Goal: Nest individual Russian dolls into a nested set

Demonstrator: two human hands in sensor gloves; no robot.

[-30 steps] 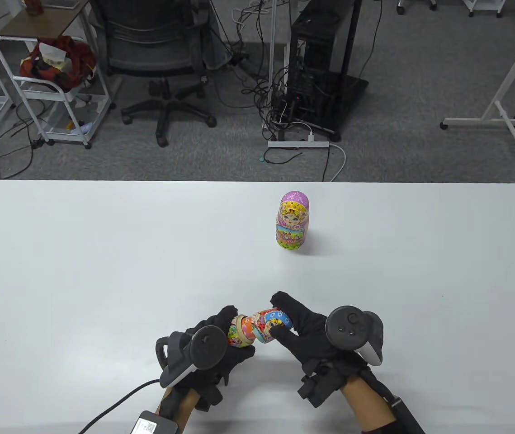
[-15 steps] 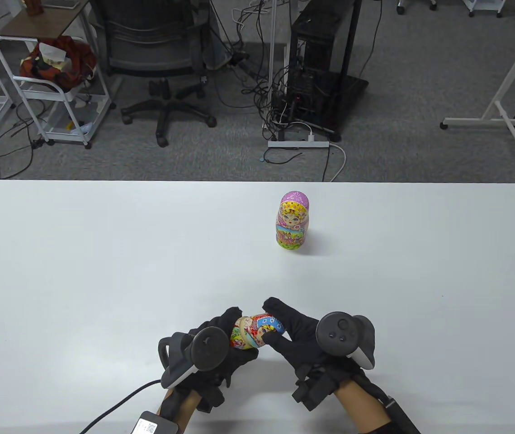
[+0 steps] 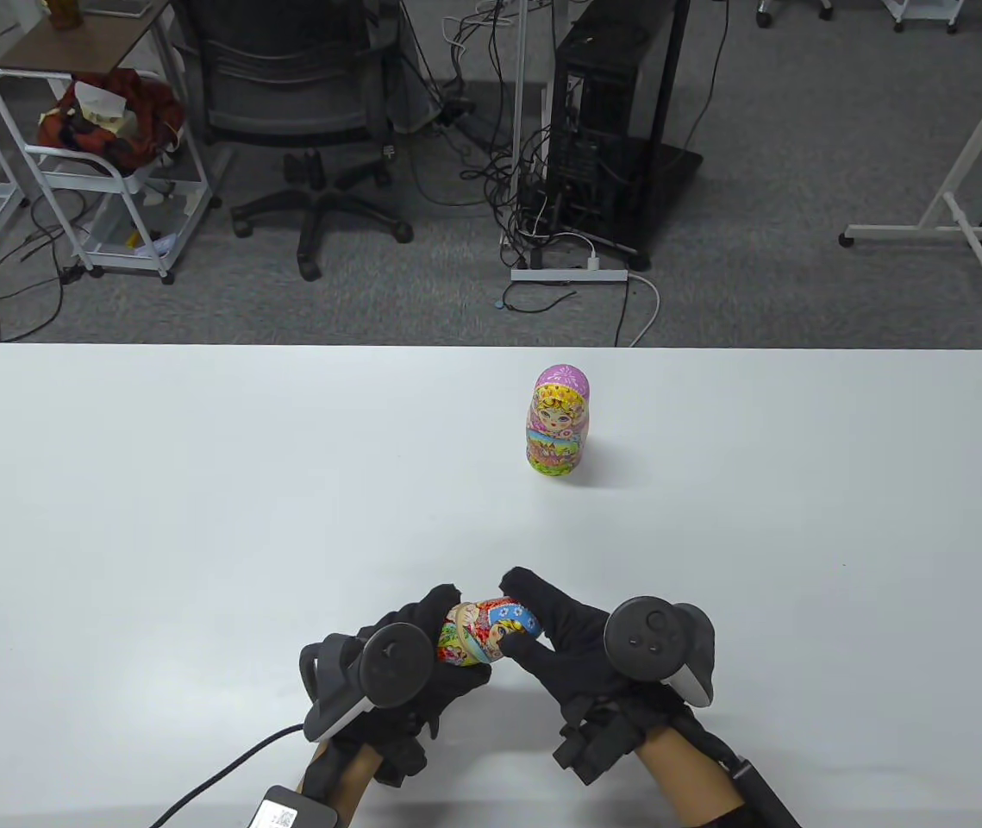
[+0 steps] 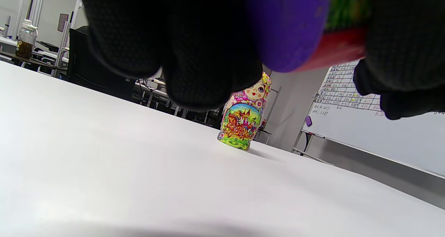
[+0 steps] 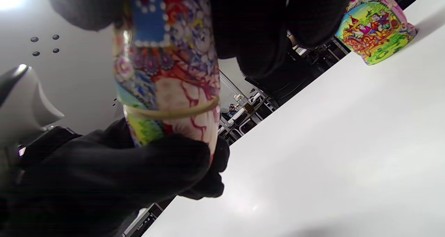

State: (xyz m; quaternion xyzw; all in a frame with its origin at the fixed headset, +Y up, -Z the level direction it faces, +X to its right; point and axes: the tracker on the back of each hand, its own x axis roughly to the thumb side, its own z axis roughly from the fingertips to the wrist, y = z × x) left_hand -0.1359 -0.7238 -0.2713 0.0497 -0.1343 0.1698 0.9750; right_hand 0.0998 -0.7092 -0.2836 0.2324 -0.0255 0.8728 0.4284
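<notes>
I hold a blue-and-red doll [image 3: 484,630] between both hands near the table's front edge. My left hand [image 3: 422,647] grips its bottom half. My right hand [image 3: 542,625] grips its top half. The halves sit together with a thin pale seam showing in the right wrist view [image 5: 167,91]. Its purple base shows in the left wrist view [image 4: 288,25]. A larger pink-and-yellow doll [image 3: 558,420] stands upright and closed at mid-table, apart from my hands; it also shows in the left wrist view [image 4: 243,120] and in the right wrist view [image 5: 373,28].
The white table [image 3: 197,500] carries only the two dolls. A black cable [image 3: 223,772] runs from my left wrist toward the front edge. Beyond the far edge are an office chair [image 3: 301,112], a computer tower [image 3: 611,103] and a white cart [image 3: 103,147].
My right hand moved left and pushed the doll's top half onto the bottom half, so the gap between the halves closed. The larger doll has not moved.
</notes>
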